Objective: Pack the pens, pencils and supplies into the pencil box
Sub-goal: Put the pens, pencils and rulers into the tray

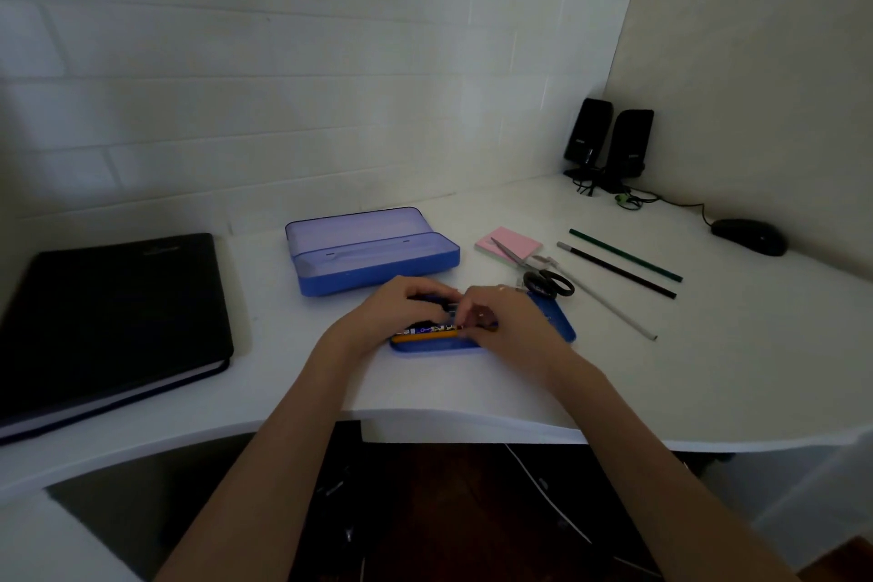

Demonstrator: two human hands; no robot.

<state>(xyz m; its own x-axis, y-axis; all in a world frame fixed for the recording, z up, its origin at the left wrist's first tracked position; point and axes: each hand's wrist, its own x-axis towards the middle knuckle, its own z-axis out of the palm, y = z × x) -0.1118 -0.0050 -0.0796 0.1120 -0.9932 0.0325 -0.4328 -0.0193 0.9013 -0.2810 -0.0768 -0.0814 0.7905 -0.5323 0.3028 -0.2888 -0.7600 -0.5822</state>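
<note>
Pencils (425,332) are lying crosswise in the blue tray (564,326), both hands (401,305) curling over and pinching them, right hand (500,321) nearer the scissors (543,279).

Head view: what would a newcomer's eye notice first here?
Both hands, left hand and right hand, meet over a flat blue tray holding pens near the desk's front edge. Behind it stands an open blue pencil box. At the left lies a large black binder.

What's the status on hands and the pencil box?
Both hands, left and right, arranging pens in blue tray. Pencil box open, looks empty. Scissors, sticky notes, three pencils unpacked.
</note>
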